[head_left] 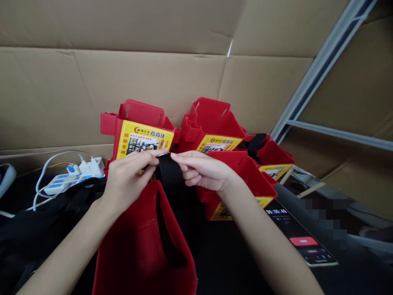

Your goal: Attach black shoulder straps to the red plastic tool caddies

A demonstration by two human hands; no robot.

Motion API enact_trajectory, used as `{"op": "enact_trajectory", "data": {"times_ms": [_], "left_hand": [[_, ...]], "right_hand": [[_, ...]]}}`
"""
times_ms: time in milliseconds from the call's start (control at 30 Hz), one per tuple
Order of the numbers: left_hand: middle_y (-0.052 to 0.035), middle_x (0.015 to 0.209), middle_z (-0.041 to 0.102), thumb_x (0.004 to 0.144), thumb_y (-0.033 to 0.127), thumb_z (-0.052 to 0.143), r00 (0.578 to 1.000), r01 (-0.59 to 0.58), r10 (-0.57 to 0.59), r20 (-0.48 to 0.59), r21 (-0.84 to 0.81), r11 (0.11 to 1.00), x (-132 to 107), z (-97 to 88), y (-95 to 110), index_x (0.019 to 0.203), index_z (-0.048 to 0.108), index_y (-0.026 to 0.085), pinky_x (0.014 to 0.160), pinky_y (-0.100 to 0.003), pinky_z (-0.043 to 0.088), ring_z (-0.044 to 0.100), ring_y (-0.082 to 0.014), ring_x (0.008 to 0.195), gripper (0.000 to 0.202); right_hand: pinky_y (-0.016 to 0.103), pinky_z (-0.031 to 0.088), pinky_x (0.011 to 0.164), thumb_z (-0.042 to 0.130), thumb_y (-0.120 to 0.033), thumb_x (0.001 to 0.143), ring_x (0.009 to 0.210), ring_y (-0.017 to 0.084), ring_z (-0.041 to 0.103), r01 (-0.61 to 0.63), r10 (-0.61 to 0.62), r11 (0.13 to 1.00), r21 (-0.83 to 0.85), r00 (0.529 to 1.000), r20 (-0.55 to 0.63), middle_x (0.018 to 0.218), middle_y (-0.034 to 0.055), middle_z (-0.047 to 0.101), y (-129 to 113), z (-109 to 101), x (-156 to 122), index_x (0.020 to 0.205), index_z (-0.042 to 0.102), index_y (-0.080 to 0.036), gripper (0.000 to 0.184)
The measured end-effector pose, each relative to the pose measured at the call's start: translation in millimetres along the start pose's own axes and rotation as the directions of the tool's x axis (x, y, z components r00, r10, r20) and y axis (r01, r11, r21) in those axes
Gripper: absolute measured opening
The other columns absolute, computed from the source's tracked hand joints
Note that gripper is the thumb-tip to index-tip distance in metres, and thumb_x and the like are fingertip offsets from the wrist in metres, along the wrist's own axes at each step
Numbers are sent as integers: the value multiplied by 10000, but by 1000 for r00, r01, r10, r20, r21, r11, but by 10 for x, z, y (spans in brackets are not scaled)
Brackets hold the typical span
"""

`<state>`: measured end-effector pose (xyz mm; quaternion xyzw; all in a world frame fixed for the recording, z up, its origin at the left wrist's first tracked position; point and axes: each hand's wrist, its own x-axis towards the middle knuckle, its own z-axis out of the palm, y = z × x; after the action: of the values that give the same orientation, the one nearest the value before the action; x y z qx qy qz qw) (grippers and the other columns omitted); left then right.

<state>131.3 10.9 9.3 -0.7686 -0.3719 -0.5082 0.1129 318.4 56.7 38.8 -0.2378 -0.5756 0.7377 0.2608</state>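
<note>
A red plastic tool box [144, 246] lies nearest to me, its open side toward me, with a black strap [170, 174] rising from its far end. My left hand [130, 174] pinches a metal buckle [163, 155] at the top of the strap between thumb and fingers. From the other side, my right hand [204, 169] is closed on the edge of the same black strap, thumb on top and fingers curled below. The two hands almost meet above the box. Part of the buckle is hidden by my left fingers.
Several more red boxes with yellow labels, one of them a red box [141, 112], stand behind my hands against a cardboard wall [147, 78]. At left are a power strip [75, 178] and black straps [55, 221]. A phone [302, 233] showing a timer lies at right.
</note>
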Motion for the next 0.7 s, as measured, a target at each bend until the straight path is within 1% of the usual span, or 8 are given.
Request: {"op": "enact_trajectory", "data": {"times_ms": [67, 200, 333, 433, 500, 567, 633, 700], "left_hand": [[35, 1015, 727, 817, 122, 563, 1000, 9, -9, 15, -11, 1000, 6, -1, 5, 748, 626, 240, 846, -285, 538, 672, -179, 985, 150], [35, 987, 734, 811, 165, 577, 999, 44, -44, 4, -54, 998, 11, 1, 14, 728, 625, 239, 868, -295, 535, 671, -189, 989, 121], [31, 937, 743, 800, 164, 589, 997, 65, -68, -23, -102, 993, -1, 6, 2, 711, 612, 230, 824, -266, 547, 687, -179, 941, 114], [15, 930, 742, 781, 170, 611, 993, 109, -114, -21, -179, 978, -5, 18, -9, 706, 613, 226, 802, -282, 553, 697, -184, 888, 94], [4, 916, 740, 765, 166, 628, 988, 145, -154, -10, -285, 948, 3, 26, -4, 695, 612, 221, 811, -302, 552, 696, -183, 867, 91], [3, 881, 739, 753, 154, 643, 979, 184, -203, -5, -396, 900, 18, 30, 15, 680, 606, 215, 810, -304, 552, 693, -173, 842, 102], [9, 843, 736, 740, 142, 661, 971, 214, -238, 9, -472, 855, 32, 28, 41, 659, 597, 211, 803, -296, 555, 690, -161, 822, 124], [8, 839, 735, 734, 132, 671, 966, 242, -253, 50, -517, 821, 39, 24, 65, 649, 590, 209, 796, -288, 556, 686, -156, 822, 140]], "right_hand": [[90, 129, 340, 744, -327, 701, 388, -23, 220, 3, -3, 1000, -17, 1000, 10, 500, -91, 395, -13, -11, -12, 629, 472, -125, 346], [109, 122, 328, 689, -324, 758, 345, -16, 203, 70, -72, 994, -84, 997, -28, 427, -113, 335, 3, -15, 5, 635, 485, -133, 305], [119, 111, 331, 715, -289, 724, 353, -17, 252, 87, -100, 985, -149, 991, -84, 510, -84, 465, 11, 27, 19, 715, 500, -144, 260], [123, 106, 341, 719, -263, 717, 363, -7, 211, 68, -85, 981, -180, 993, -83, 482, -124, 351, -10, 48, -3, 859, 557, -154, 242], [117, 153, 351, 709, -266, 731, 388, -3, 241, 87, -103, 972, -218, 993, -64, 502, -117, 338, -25, 36, -24, 900, 592, -146, 238], [113, 246, 380, 716, -283, 723, 449, 7, 360, 121, -135, 962, -247, 990, -40, 581, -75, 446, -34, 7, -40, 913, 625, -141, 254], [119, 321, 415, 709, -342, 723, 533, 29, 457, 133, -138, 967, -215, 990, -5, 673, -27, 537, -30, -34, -40, 917, 649, -133, 291], [119, 331, 414, 692, -383, 732, 536, 32, 460, 119, -117, 981, -153, 993, 24, 665, -16, 552, -12, -78, -22, 871, 660, -119, 300]]}}
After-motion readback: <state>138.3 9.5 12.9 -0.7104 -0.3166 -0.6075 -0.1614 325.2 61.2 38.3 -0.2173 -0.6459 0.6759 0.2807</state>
